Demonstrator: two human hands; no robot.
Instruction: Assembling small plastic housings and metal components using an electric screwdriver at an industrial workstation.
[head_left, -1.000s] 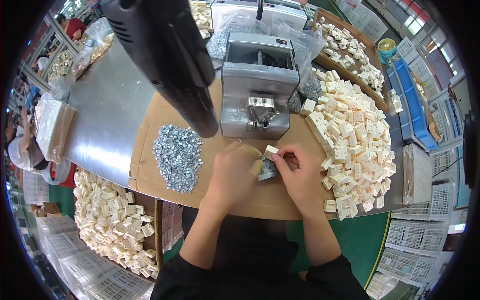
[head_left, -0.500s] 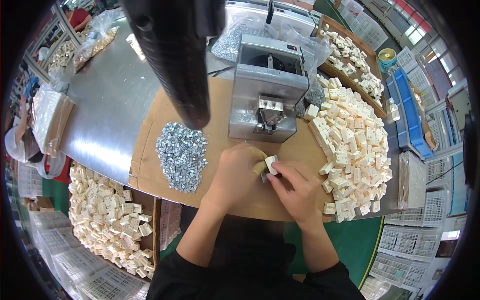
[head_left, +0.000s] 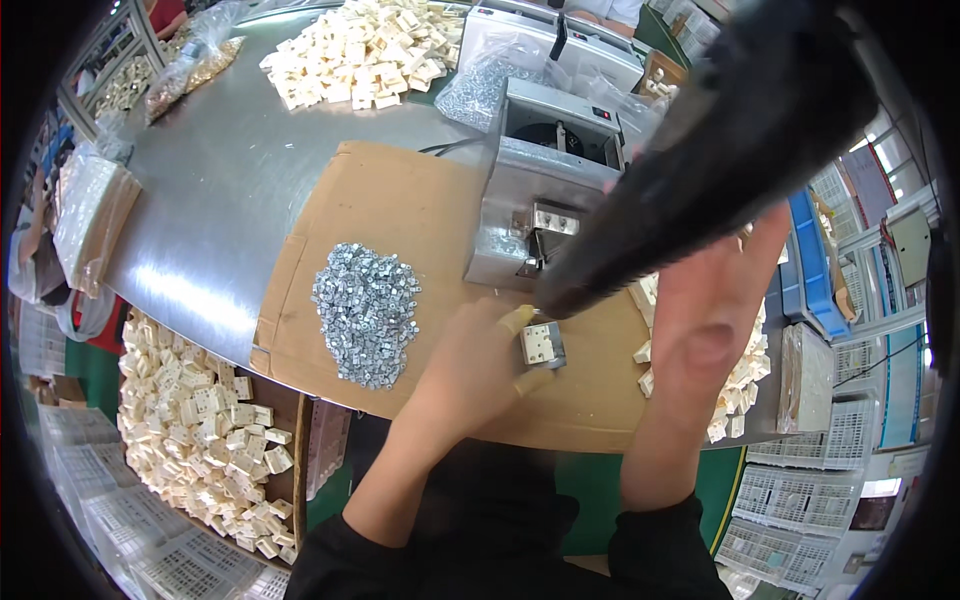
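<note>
My left hand (head_left: pixel 470 365), blurred, has yellow-covered fingertips closed about a small white plastic block (head_left: pixel 538 345) with holes in its face. A grey piece (head_left: pixel 557 340) shows along the block's right side, low over the cardboard sheet (head_left: pixel 390 190). A thick black rod-shaped tool (head_left: pixel 690 180) slants in from the upper right, large and close, its tip above the block. My right hand (head_left: pixel 705 300), raised and blurred, is behind this tool and appears to grip it; its fingers are mostly hidden. Left of my left hand lies a heap of small metal pieces (head_left: pixel 367 315).
A grey metal machine (head_left: pixel 525 180) stands just beyond my hands. White blocks are heaped at the table's back (head_left: pixel 365 50), under my right arm, and in a bin (head_left: pixel 190 430) at lower left. A blue crate (head_left: pixel 808 255) is at the right. A bag of metal parts (head_left: pixel 490 85) lies behind the machine.
The black tool has swung from hanging upright at upper left to slanting from the right. My right hand has left the block and risen rightward. The far white heap is now uncovered.
</note>
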